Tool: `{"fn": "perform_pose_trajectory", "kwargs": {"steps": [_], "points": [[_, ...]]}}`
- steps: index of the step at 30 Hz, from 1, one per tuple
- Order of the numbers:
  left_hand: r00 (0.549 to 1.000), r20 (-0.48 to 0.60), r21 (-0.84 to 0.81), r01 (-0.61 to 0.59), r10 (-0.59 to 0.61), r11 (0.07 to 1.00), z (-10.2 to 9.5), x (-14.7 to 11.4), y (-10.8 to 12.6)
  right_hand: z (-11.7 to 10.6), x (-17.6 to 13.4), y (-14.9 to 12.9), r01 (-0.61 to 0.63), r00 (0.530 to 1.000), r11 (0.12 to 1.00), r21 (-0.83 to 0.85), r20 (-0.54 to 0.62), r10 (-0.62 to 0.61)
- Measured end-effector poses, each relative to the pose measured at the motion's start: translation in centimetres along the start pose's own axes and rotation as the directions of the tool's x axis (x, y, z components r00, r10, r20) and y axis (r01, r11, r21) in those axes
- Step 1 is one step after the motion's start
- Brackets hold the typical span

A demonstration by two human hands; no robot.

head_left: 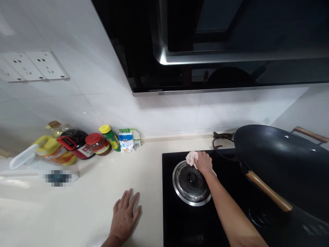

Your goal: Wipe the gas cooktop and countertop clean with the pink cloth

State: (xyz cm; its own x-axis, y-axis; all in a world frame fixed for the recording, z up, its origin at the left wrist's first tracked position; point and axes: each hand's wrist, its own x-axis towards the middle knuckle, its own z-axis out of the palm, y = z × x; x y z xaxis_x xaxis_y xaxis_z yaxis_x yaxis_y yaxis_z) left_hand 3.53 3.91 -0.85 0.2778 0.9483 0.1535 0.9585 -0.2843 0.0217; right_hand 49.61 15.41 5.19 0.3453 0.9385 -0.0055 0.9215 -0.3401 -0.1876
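A pale pink cloth (191,159) is bunched under the fingers of my right hand (204,162), which presses it onto the back of the round gas burner (189,190). The burner has a shiny metal rim and a dark centre, set in the black glass cooktop (177,226). Part of the cloth is hidden by the hand. To the left of the cooktop, my left hand (124,216) lies flat on the cream countertop (146,178), fingers spread, with nothing in it.
A large black wok (272,154) with wooden handles covers the right burner. A range hood (205,68) hangs overhead. Along the wall stand seasoning packets (126,142), a green jar with a yellow lid (111,137), a red-lidded jar (99,144) and several bottles (77,144).
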Motion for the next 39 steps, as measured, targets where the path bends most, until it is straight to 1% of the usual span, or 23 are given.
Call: {"fn": "perform_pose_trajectory", "kwargs": {"steps": [3,6,9,13,17,20,23,25,27,31,35,39], "points": [[1.0,-0.008,-0.01,0.0,0.0,1.0,0.1,0.0,0.0,0.3,1.1,-3.9,0.124,0.992,0.992,0.021,0.03,-0.124],[1.0,-0.025,-0.017,-0.005,0.005,1.0,0.3,-0.1,-0.2,0.5,0.7,-7.1,0.248,0.967,0.967,0.052,0.044,-0.25],[0.999,-0.035,-0.013,-0.007,0.006,1.0,0.6,-0.1,-0.4,0.7,-0.9,-9.4,0.359,0.931,0.929,0.093,0.042,-0.364],[0.999,-0.043,0.01,-0.013,0.013,1.0,0.8,0.0,-0.7,1.2,-4.3,-11.5,0.494,0.862,0.854,0.163,0.037,-0.506],[0.999,-0.043,0.031,-0.025,0.026,0.999,0.7,0.2,-0.8,1.8,-8.6,-12.3,0.585,0.798,0.778,0.231,0.009,-0.603],[0.999,-0.048,0.032,-0.024,0.025,0.999,0.7,0.2,-0.8,2.4,-11.9,-11.6,0.632,0.758,0.726,0.271,-0.022,-0.652],[0.999,-0.049,0.02,-0.022,0.023,1.0,0.6,0.3,-0.7,3.3,-14.9,-10.5,0.651,0.739,0.688,0.321,-0.061,-0.67],[0.999,-0.045,0.019,-0.02,0.021,1.0,0.5,0.4,-0.6,4.0,-16.9,-9.8,0.638,0.748,0.683,0.356,-0.072,-0.66],[0.999,-0.041,0.023,-0.015,0.016,1.0,0.4,0.5,-0.5,4.5,-18.6,-9.1,0.603,0.772,0.702,0.38,-0.055,-0.633],[0.999,-0.034,0.023,-0.001,0.002,1.0,0.3,0.6,-0.3,4.4,-21.7,-7.6,0.476,0.841,0.783,0.401,0.055,-0.539],[1.0,-0.022,0.015,0.005,-0.005,1.0,0.2,0.6,-0.1,2.6,-23.8,-6.4,0.318,0.897,0.859,0.401,0.167,-0.409],[0.999,-0.032,0.004,0.008,-0.007,1.0,0.3,0.6,-0.1,0.3,-24.0,-5.7,0.197,0.925,0.901,0.386,0.231,-0.301]]}}
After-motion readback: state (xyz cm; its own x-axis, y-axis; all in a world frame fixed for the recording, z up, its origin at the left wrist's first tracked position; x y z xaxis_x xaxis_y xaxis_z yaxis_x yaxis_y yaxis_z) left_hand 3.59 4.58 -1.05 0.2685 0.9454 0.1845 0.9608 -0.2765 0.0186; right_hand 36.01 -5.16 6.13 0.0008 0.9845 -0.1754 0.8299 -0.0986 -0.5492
